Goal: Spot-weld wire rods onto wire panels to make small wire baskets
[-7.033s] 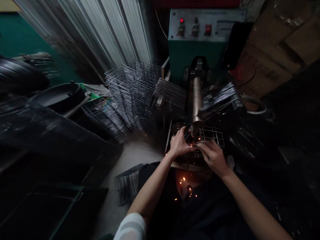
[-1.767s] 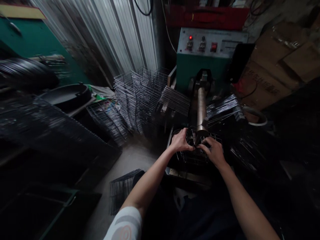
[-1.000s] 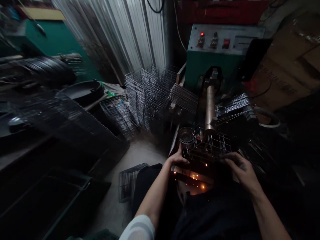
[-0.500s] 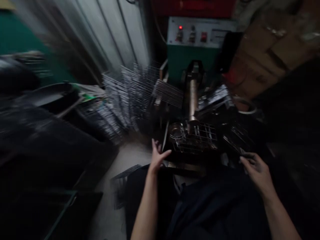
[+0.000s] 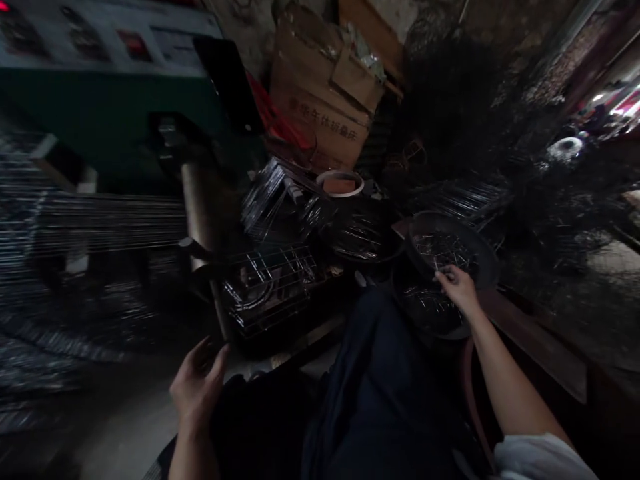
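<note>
Head view: short, thin metal pieces (image 5: pixel 443 248) lie scattered in a dark, round basin (image 5: pixel 487 263), more in a second basin (image 5: pixel 447 330) just below its near edge. Over the upper basin's near rim is the right hand (image 5: pixel 457 288), thumb and fingertips drawn close; whether they pinch a piece cannot be told. The left hand (image 5: pixel 199 383) is empty, thumb spread from loosely curled fingers, near a thin wire grid (image 5: pixel 285 265) and a dull metal cylinder (image 5: pixel 197 207). A navy-clothed knee (image 5: pixel 375 340) stands between the hands; beyond is a creased cardboard box (image 5: pixel 320 100).
</note>
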`<action>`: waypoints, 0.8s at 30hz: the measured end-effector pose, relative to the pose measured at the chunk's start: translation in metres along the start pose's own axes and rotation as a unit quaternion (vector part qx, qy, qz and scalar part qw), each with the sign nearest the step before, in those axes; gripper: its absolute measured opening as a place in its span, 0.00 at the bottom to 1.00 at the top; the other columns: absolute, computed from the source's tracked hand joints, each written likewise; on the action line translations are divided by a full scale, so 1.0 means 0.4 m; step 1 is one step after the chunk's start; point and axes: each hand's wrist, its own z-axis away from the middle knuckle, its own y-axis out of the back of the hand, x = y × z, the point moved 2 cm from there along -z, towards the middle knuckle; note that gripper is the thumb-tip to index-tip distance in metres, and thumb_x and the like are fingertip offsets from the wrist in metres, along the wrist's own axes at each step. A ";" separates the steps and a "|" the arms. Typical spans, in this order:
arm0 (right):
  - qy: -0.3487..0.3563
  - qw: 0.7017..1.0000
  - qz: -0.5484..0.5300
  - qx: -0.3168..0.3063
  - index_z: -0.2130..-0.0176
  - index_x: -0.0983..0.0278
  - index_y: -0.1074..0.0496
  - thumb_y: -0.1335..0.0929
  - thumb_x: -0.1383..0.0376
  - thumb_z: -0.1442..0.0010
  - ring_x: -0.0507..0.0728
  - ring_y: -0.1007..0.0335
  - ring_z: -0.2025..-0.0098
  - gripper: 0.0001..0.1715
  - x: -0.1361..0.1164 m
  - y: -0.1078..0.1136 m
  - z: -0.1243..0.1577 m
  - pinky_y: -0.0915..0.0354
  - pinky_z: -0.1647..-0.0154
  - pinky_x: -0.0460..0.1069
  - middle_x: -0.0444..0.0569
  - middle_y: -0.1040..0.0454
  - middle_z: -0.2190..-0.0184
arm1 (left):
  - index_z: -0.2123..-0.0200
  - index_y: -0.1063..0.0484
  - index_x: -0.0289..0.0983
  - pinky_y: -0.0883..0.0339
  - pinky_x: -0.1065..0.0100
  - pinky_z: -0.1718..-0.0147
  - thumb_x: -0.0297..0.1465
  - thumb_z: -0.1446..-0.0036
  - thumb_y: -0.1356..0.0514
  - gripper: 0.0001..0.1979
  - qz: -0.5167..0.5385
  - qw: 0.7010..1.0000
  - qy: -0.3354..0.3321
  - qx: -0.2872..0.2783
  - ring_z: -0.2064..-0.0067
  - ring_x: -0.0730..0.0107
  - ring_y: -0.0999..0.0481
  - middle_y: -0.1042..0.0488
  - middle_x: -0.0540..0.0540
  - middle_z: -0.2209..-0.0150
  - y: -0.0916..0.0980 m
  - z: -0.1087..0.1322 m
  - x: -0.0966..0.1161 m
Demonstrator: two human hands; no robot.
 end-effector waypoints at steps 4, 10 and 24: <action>0.002 0.994 0.087 0.062 0.58 0.65 0.26 0.32 0.53 0.43 0.66 0.25 0.60 0.20 -0.001 0.100 -0.087 0.31 0.58 0.57 0.58 0.22 0.62 | 0.59 0.23 0.36 0.31 0.52 0.47 0.46 0.48 0.42 0.22 -0.057 0.996 0.066 0.036 0.54 0.50 0.21 0.21 0.41 0.61 -0.005 -0.017 0.019; 0.021 0.961 0.252 -0.110 0.36 0.63 0.39 0.38 0.61 0.33 0.67 0.40 0.37 0.28 0.059 -0.030 -0.044 0.40 0.40 0.58 0.60 0.38 0.37 | 0.61 0.23 0.36 0.31 0.49 0.48 0.50 0.51 0.38 0.24 -0.080 0.991 0.103 0.029 0.55 0.47 0.22 0.23 0.42 0.67 -0.001 -0.044 -0.001; -0.109 0.933 0.190 -0.287 0.42 0.63 0.32 0.33 0.57 0.32 0.63 0.33 0.43 0.23 0.323 -0.413 -0.038 0.35 0.42 0.64 0.55 0.33 0.41 | 0.31 0.61 0.46 0.37 0.43 0.39 0.42 0.67 0.24 0.66 0.129 0.989 -0.063 -0.036 0.34 0.43 0.39 0.45 0.34 0.33 -0.056 -0.064 0.044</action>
